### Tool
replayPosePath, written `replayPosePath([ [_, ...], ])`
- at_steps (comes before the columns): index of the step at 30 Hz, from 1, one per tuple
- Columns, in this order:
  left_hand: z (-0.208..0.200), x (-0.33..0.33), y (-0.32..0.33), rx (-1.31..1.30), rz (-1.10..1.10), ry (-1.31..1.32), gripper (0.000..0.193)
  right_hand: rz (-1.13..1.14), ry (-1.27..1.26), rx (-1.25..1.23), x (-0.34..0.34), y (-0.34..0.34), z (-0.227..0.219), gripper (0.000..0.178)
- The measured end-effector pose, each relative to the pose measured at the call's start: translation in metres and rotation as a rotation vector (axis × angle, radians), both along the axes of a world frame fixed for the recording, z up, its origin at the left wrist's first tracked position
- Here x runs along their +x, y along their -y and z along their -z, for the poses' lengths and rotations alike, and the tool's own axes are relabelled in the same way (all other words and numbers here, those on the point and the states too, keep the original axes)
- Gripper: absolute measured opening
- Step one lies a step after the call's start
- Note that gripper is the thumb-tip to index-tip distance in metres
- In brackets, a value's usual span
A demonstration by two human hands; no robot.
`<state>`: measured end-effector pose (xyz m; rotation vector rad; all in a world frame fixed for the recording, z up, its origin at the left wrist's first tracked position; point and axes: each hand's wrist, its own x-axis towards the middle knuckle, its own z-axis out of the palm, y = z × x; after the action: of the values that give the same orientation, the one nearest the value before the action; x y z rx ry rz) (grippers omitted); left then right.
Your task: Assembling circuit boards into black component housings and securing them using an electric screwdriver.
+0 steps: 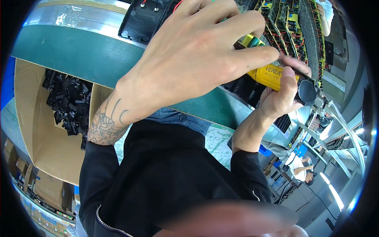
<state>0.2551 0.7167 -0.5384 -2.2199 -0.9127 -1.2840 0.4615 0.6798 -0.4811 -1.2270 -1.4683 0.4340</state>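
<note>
The right hand [282,93] is closed around a yellow electric screwdriver [276,75], held above the green counter [75,55]. The left hand [197,51] reaches over it with spread fingers, and its fingertips touch the tool. A cardboard box [43,150] with black parts [69,102] stands at the left.

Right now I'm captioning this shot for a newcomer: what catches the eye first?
The left hand, forearm tattooed, fills the centre, reaching over a yellow power screwdriver gripped by the right hand. At left, a cardboard box holds black plastic parts. Racks of circuit boards run along the top right.
</note>
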Motion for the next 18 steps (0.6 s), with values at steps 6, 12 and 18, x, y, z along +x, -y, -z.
replayPosePath([
  [6,-0.001,-0.003,0.005,-0.091,0.047,0.052,0.025,0.025,0.027,0.048,-0.005,0.001,-0.003,0.021],
  [12,-0.004,-0.002,0.009,-0.184,0.086,0.101,0.025,0.016,0.042,0.074,-0.003,0.001,-0.003,0.021],
  [18,-0.006,-0.002,0.009,-0.273,0.138,0.149,0.025,0.025,0.052,0.015,0.006,0.001,-0.003,0.023],
])
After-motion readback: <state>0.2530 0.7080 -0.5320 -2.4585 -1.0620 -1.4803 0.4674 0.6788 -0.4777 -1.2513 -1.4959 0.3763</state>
